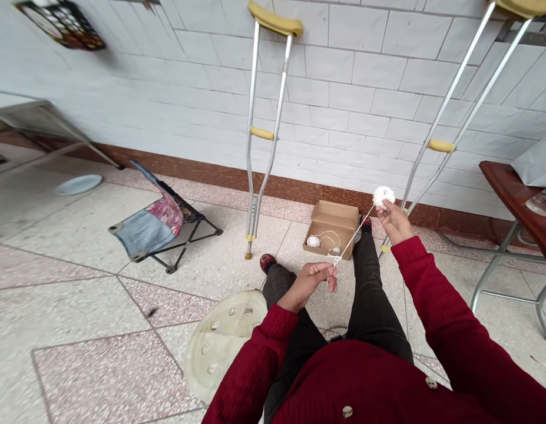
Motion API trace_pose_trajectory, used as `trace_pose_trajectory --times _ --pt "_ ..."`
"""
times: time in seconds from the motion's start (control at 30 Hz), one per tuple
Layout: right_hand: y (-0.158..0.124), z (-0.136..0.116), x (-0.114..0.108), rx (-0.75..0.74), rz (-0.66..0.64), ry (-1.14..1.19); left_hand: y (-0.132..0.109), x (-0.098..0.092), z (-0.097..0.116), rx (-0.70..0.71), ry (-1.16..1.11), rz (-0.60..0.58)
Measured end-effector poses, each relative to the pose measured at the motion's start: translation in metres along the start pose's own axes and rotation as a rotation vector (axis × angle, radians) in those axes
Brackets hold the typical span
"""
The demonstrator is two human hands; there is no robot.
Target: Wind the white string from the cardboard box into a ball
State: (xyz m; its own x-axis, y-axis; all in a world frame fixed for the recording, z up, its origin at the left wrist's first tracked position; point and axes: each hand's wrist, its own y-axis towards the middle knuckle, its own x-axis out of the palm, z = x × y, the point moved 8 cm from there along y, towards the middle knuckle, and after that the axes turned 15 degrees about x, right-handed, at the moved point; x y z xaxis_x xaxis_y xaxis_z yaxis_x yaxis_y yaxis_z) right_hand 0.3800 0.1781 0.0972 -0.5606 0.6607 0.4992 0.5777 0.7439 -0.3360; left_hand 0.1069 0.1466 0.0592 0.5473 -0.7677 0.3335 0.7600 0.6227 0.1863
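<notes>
Raised at the right, my right hand (393, 219) grips a round white piece of yarn work (383, 196) by its lower edge. From it a taut strand of white yarn (354, 234) slants down to my left hand (315, 281), whose thumb and finger pinch it. Between my feet on the floor lies an open cardboard box (333, 219). Inside it is a small ball of white yarn (314, 241), with loose yarn looping beside it. Whether a hook or needle is in either hand, I cannot make out.
Two metal crutches lean on the tiled wall, a left crutch (262, 133) and a right crutch (440, 145). A folding chair (151, 229) and a pale plate (79, 184) are at left. Near my left leg is a round stool (219, 341). A brown table (515, 206) stands at right.
</notes>
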Motion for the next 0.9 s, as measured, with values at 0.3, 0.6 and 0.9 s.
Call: trace_pose_trajectory --times 0.3,0.6,0.9 --pt "-0.022 0.024 0.023 -0.003 -0.148 -0.024 0.002 0.006 -0.005 0.002 -0.097 0.065" --pt "-0.030 0.013 0.010 -0.041 -0.099 0.009 0.013 -0.009 -0.003 0.098 0.025 0.283" --pt "-0.072 0.006 -0.011 -0.082 -0.103 0.027 0.018 -0.052 0.014 0.200 0.094 0.579"
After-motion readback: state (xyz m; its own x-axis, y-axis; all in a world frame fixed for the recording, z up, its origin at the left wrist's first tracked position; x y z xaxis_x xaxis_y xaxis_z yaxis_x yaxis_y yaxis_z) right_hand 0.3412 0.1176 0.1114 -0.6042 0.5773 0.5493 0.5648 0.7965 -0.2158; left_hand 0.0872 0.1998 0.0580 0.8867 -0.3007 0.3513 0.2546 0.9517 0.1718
